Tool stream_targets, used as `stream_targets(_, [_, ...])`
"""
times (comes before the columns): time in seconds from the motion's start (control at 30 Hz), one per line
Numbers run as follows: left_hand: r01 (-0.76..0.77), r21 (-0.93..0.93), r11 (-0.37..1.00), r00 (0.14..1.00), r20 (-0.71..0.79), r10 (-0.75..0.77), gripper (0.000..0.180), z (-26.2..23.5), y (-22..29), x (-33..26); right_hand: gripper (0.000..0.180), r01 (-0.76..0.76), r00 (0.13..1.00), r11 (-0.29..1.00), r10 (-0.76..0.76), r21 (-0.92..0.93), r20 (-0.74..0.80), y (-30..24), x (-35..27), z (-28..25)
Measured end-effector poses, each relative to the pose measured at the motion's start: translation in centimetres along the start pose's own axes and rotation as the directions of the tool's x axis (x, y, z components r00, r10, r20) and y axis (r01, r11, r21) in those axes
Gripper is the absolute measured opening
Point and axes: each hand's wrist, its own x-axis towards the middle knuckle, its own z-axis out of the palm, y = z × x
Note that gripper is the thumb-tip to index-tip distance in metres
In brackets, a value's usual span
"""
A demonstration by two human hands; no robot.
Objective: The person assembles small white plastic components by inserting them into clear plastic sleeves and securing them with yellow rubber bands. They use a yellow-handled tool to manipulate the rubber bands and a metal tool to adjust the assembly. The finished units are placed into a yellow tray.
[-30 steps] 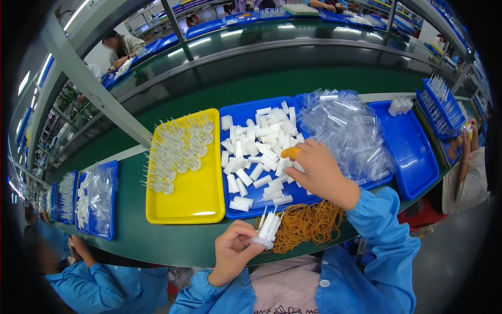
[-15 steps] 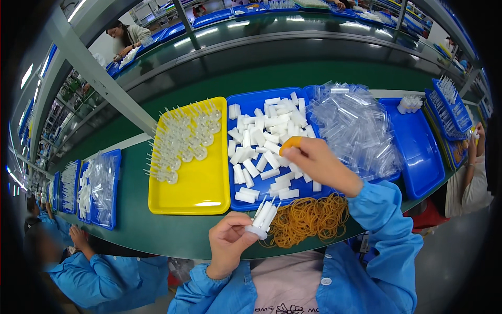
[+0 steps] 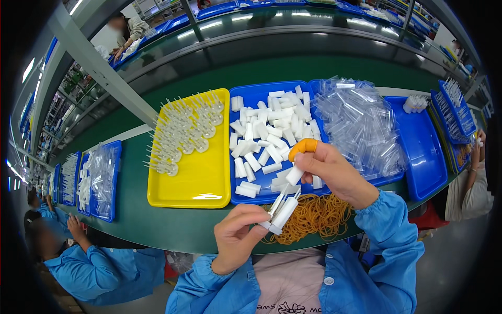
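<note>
The left hand (image 3: 238, 235) pinches a small bundle of white plastic pieces (image 3: 281, 210) at its lower end, fingers curled closed around it just above the near edge of the green bench (image 3: 157, 220). The right hand (image 3: 329, 170), an orange finger cot (image 3: 302, 147) on its forefinger, grips one more white piece (image 3: 294, 175) between thumb and fingertip and holds it at the top of the bundle — touching or nearly so; I cannot tell which. The bundle's long axis tilts up and to the right, pointing toward the blue tray of loose white pieces (image 3: 272, 125). These pieces look light, stiff and smooth, so they would likely slide against one another; a squeeze across the sides near mid-length seems the surest hold. Under both hands lies a heap of tan rubber bands (image 3: 314, 214) — soft and stretchy. To the left sits a yellow tray (image 3: 209, 178) with pale needle-tipped parts (image 3: 183, 133); to the right, a pile of clear plastic sleeves (image 3: 361, 125).
</note>
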Motion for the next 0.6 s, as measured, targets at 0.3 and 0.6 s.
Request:
stream_targets(0.3, [-0.018,0.237,0.971,0.998,0.069,0.001,0.022,-0.1,0.7,0.5,0.027,-0.125,0.992,0.985,0.122,0.123,0.031,0.1,-0.1,-0.4])
stream_targets(0.6, [-0.120,0.398,0.910,0.987,0.145,0.066,0.024,-0.6,1.0,0.9,0.025,0.215,0.962,0.906,-0.133,-0.364,0.238,-1.1,-1.9,0.1])
